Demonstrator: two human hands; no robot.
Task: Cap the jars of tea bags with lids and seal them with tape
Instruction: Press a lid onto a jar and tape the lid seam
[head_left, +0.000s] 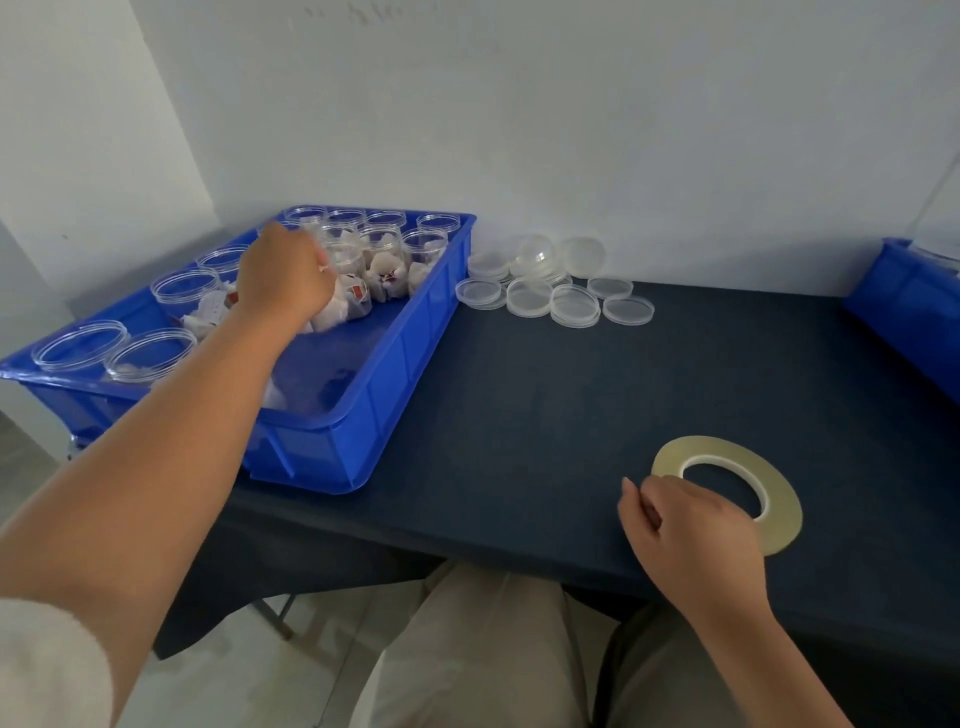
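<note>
Lap (493, 649) and a pale sleeve (41, 665) are sitting closest, under the desk's (519, 415) near edge. The left arm is stretching out over the blue crate (415, 343), which is taking up the desk's left end.

The left hand (283, 275) is hovering w/ its back to the camera over the jars (382, 244) in the middle of the crate. The fingers are hidden behind it, so can't tell if it's gripping a jar. The jars are all standing open, tea bags showing inside several, no lid on any.

The right hand (691, 530) is resting on the near-left part of the tape roll (784, 512), which is lying flat by the near edge, right of centre. Fingers are loosely curled; a pinch on the roll can't be confirmed.

The lids (530, 296) are lying in a loose pile along the far edge, just beside the crate's right wall. A 2nd blue crate (914, 306) is poking in at the right edge.

Step in hand, prob.: fetching the 1st jar, so the job is barely starting. Nxt move is calling for a firm grip round one jar, lifting it clear of its neighbours and setting it on bare desk btwn lids and tape. Clear walls are looking slippery and the jars are packed close, so knocking one over seems a risk.
</note>
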